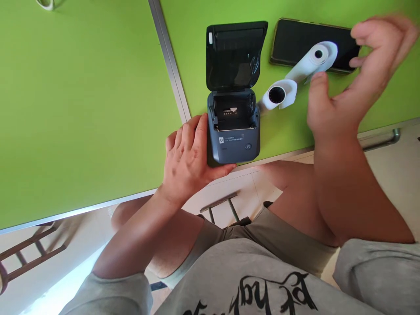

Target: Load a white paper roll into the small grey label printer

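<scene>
A dark blue-grey label printer (234,146) stands near the table's front edge, its black lid (235,57) swung up and its paper bay exposed. My left hand (188,155) rests against the printer's left side, thumb along the front, fingers stretched out. To the right of the printer stand two white paper rolls: a nearer roll with a wide dark core (271,101) and a farther roll with a narrow core (306,63). My right hand (357,78) is raised to the right of the rolls, slightly blurred, fingers spread with nothing between them.
A black smartphone (295,41) lies behind the rolls. The green table (82,109) has a metal seam (170,61) left of the printer and a metal front edge. A white ring-shaped object (46,4) is at the far left. Below are my legs and wooden stools.
</scene>
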